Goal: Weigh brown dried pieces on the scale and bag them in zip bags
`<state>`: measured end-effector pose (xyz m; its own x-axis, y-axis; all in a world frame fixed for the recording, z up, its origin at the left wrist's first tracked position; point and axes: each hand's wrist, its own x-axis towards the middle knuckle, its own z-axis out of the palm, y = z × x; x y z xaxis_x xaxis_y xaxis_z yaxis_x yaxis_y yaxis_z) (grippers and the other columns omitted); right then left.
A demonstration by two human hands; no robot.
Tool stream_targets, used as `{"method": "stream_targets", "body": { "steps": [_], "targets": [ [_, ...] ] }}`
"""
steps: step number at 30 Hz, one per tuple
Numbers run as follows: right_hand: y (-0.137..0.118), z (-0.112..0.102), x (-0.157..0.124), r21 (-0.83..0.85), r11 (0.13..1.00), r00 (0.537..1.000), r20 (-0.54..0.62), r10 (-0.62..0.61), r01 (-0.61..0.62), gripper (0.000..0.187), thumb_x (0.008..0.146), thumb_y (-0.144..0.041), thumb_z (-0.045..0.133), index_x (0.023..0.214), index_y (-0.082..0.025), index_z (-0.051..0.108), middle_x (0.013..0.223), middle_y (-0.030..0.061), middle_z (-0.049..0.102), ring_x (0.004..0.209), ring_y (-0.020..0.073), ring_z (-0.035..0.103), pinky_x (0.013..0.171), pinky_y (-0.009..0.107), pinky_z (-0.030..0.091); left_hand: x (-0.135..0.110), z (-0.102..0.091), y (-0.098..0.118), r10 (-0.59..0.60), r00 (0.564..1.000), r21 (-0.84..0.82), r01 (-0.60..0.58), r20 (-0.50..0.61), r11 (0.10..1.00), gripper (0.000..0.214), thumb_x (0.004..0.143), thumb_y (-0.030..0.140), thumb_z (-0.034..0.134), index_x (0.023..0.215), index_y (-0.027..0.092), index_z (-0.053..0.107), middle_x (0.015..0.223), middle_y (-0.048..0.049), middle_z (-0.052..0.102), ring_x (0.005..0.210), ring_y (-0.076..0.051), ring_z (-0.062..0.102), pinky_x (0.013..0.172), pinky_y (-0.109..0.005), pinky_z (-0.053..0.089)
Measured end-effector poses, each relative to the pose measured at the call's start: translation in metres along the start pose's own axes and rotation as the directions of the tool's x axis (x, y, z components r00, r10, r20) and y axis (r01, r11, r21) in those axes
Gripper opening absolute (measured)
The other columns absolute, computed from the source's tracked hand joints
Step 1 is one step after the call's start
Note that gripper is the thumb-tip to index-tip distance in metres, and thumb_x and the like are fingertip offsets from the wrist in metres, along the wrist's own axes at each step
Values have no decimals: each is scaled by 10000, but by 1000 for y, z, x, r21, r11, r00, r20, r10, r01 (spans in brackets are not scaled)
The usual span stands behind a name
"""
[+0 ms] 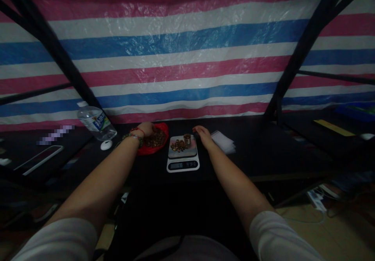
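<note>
My left hand (147,129), with beaded bracelets and a red cord at the wrist, reaches into an open red plastic bag (164,130) of small brown pieces (159,137). Its fingers are mostly hidden from me. On a white digital kitchen scale (183,168) lies a loose heap of brown and golden pieces (179,146), too small to name surely. A small metal cup (187,138) stands on the plate's right side. My right hand (203,133) rests just right of the scale, fingers loosely stretched, apparently holding nothing. Clear plastic bags (223,142) lie beside it.
A plastic bottle (96,121) and a round white item (106,145) stand on the black table (249,151) at left. A phone (43,159) lies farther left. Black metal posts (288,65) rise on both sides before a striped tarp (187,54). A yellow strip (333,128) lies at right.
</note>
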<state>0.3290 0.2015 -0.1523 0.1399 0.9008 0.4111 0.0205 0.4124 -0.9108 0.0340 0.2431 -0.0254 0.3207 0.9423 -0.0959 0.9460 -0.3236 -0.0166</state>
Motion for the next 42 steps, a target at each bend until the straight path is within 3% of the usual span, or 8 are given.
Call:
{"method": "stream_targets", "body": {
  "steps": [7,10,13,19,28,42],
  "targets": [
    [5,0,2,11,1000,1000,7,27,-27,363,773,-550,535,803,-211,660,797,28,661,789,183,608,750,316,466,-1,-16,13,6,999,73,-9,41,997,286,728,332,634,938,160,728,893,-93,727,834,-212,655,754,-246,472],
    [6,0,3,11,999,999,3,38,-38,361,768,-552,542,803,-213,662,783,25,655,770,183,604,732,316,463,-6,-18,36,149,988,18,-149,43,989,301,758,364,600,979,201,722,935,-50,728,834,-180,653,738,-214,460],
    [5,-1,2,11,999,999,-6,49,-49,366,765,-557,542,802,-213,660,792,26,655,764,182,601,726,315,463,-11,-11,65,347,937,-51,-345,46,937,260,734,288,606,950,212,730,969,-20,726,854,-156,647,744,-188,451],
    [-1,-1,-1,15,997,997,-13,72,-71,392,759,-575,536,819,-206,654,827,33,668,780,181,604,720,308,469,-18,3,99,376,926,-55,-374,34,926,263,764,299,583,962,206,729,917,-34,731,837,-163,651,706,-193,448],
    [-5,-1,-2,30,995,994,-34,100,-99,394,742,-579,542,810,-205,647,834,35,667,783,181,603,686,296,462,-26,1,97,417,908,-147,-417,-31,897,331,770,174,493,1004,212,725,989,-21,729,892,-159,654,780,-193,460],
    [-8,-2,-2,39,987,986,-56,157,-155,469,695,-644,566,801,-194,645,738,31,641,724,174,583,603,273,435,-33,2,88,379,916,-183,-398,-132,899,305,814,235,492,1024,195,710,1035,-22,714,955,-168,637,825,-212,464]
  ]
}}
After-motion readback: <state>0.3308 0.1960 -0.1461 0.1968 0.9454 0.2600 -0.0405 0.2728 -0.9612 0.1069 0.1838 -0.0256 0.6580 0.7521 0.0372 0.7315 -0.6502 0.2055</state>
